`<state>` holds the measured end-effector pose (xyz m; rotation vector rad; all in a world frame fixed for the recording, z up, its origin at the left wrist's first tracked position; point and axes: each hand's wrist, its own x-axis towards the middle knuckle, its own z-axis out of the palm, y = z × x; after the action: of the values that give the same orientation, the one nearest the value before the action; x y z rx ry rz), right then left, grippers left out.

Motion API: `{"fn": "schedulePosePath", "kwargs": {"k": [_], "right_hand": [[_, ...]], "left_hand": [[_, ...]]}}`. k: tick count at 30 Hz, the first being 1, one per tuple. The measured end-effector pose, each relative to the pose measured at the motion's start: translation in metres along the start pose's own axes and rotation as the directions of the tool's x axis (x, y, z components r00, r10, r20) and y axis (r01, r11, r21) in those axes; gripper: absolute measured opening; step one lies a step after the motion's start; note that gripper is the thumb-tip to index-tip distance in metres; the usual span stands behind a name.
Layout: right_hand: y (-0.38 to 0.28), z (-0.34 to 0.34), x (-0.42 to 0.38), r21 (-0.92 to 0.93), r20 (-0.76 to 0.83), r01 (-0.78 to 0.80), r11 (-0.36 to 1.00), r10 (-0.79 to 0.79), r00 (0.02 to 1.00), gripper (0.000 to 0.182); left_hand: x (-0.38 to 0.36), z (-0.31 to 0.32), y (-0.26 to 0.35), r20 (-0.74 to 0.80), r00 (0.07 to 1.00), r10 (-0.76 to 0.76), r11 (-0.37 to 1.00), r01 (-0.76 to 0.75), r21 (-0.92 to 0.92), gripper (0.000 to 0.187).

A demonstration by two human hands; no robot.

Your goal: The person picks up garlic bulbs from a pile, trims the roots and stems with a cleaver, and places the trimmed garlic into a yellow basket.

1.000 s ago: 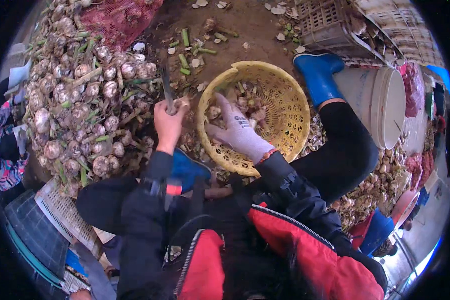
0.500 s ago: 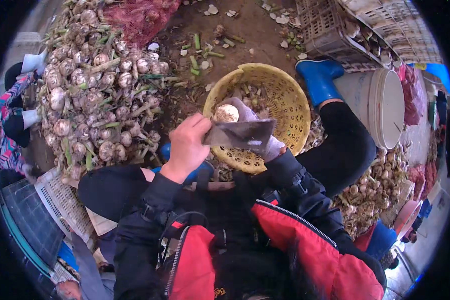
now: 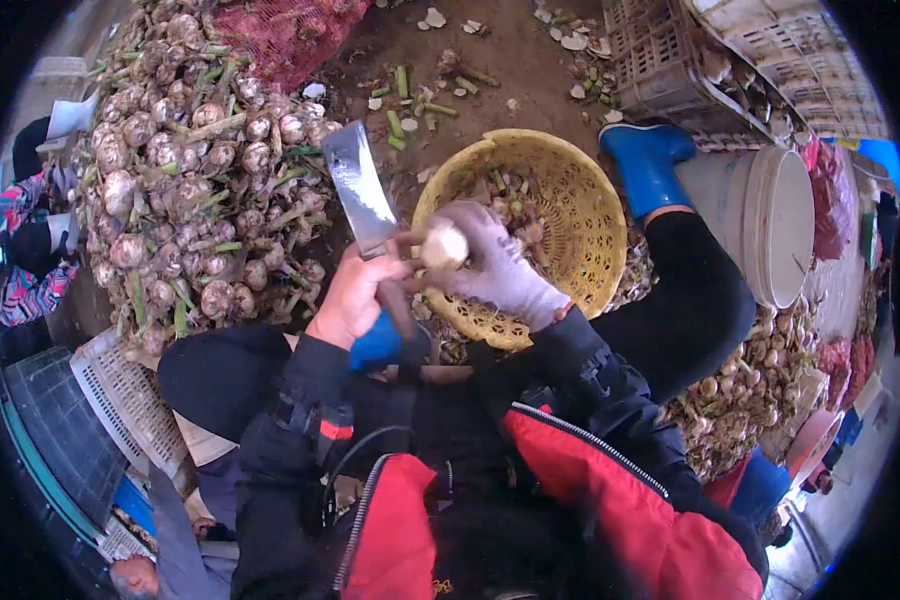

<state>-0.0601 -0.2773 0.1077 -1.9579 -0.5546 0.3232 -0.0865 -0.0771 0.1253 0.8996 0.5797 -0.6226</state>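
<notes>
My left hand (image 3: 355, 292), bare, is closed round the handle of a cleaver (image 3: 362, 192). Its broad shiny blade points up and to the left, its lower end by my knuckles. In a grey glove, my right hand (image 3: 490, 262) grips a garlic bulb (image 3: 444, 245) whose pale side faces left. The bulb is right beside my left fingertips, and both hands are near the left rim of a yellow plastic basket (image 3: 597, 205). Some trimmed garlic pieces (image 3: 518, 195) lie in the basket, partly hidden by the glove.
A large heap of stemmed garlic (image 3: 200, 190) rises on the left, below a red mesh bag (image 3: 295, 38). Cut stems (image 3: 402, 82) litter the floor. On the right are a blue boot (image 3: 645, 160), a white bucket (image 3: 770, 225), crates (image 3: 655, 65) and more garlic (image 3: 745, 385). Another person's patterned sleeve (image 3: 32, 290) shows far left.
The cleaver has swung from lying across in front of the bulb to pointing up and left. My gloved hand, partly hidden behind the blade before, now shows in full round the bulb.
</notes>
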Motion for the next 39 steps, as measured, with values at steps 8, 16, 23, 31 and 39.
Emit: {"fn": "schedulePosePath", "kwargs": {"k": [8,16,23,31,39], "right_hand": [[0.013,0.022,-0.002,0.728,0.308,-0.52,0.447,0.464,0.831,0.036],[-0.019,-0.027,0.007,0.662,0.371,-0.6,0.45,0.498,0.783,0.032],[0.015,0.002,-0.004,-0.167,0.014,-0.436,0.885,0.444,0.896,0.053],[0.012,0.011,0.007,0.116,0.114,-0.586,0.802,0.576,0.81,0.055],[0.01,0.045,0.015,-0.079,-0.064,-0.134,0.988,0.129,0.99,0.051]], "left_hand": [[0.001,0.017,-0.011,0.114,0.838,0.534,0.42,-0.379,0.825,0.028],[0.034,-0.084,-0.022,0.009,0.917,0.399,0.015,-0.016,1.0,0.03],[0.109,-0.163,0.023,-0.113,0.758,0.642,-0.133,0.256,0.957,0.03],[0.087,-0.16,0.018,-0.125,0.651,0.749,-0.065,0.259,0.964,0.032],[-0.001,0.018,0.034,-0.178,0.826,0.535,0.763,-0.382,0.521,0.012]]}}
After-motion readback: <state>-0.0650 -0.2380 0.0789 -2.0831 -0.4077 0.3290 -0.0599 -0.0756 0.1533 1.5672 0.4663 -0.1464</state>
